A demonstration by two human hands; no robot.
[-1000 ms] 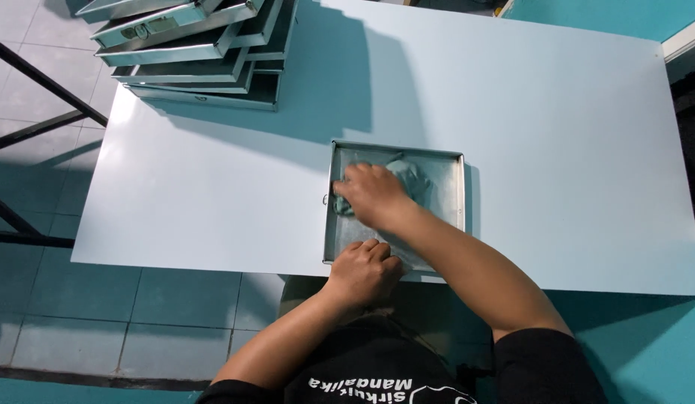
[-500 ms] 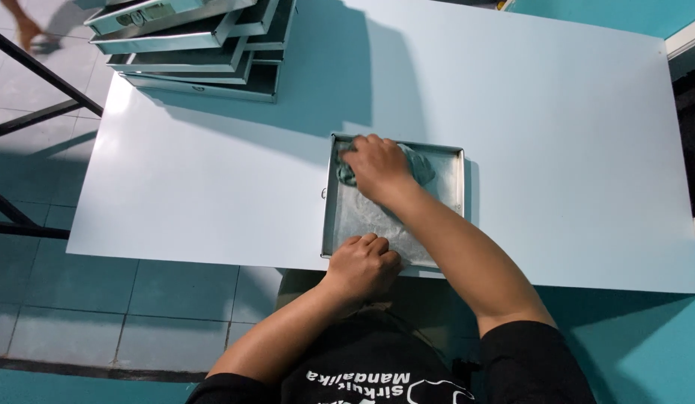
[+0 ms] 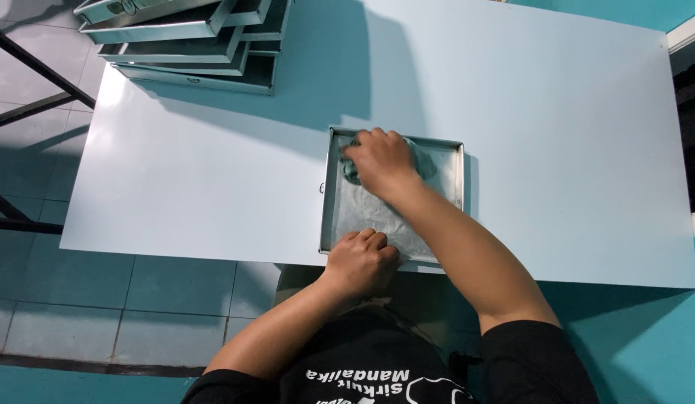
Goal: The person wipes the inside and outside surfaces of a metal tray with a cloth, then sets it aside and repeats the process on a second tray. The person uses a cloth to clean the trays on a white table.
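Pale blue tabletop (image 3: 557,150) fills most of the frame, set over a teal tiled floor, with a stack of metal trays (image 3: 190,37) at the upper left corner. Near the middle of the frame, at the table's near edge, lies a shallow rectangular metal tray (image 3: 456,176) with a smeared, whitish film across its floor. The right hand (image 3: 381,161) presses down in the tray's upper left part, fingers curled together over a crumpled grey-green cloth (image 3: 426,161), part of which shows to the right of the knuckles. The left hand (image 3: 362,262) is at the lower edge of the tray, fingers folded over the rim, apparently bracing it against the table. By my reading, the tray is being wiped or greased, with the upper corner now covered and the lower right part partly hidden by the forearm. Any further pass would call for steady downward pressure on the cloth while the rim stays pinned.
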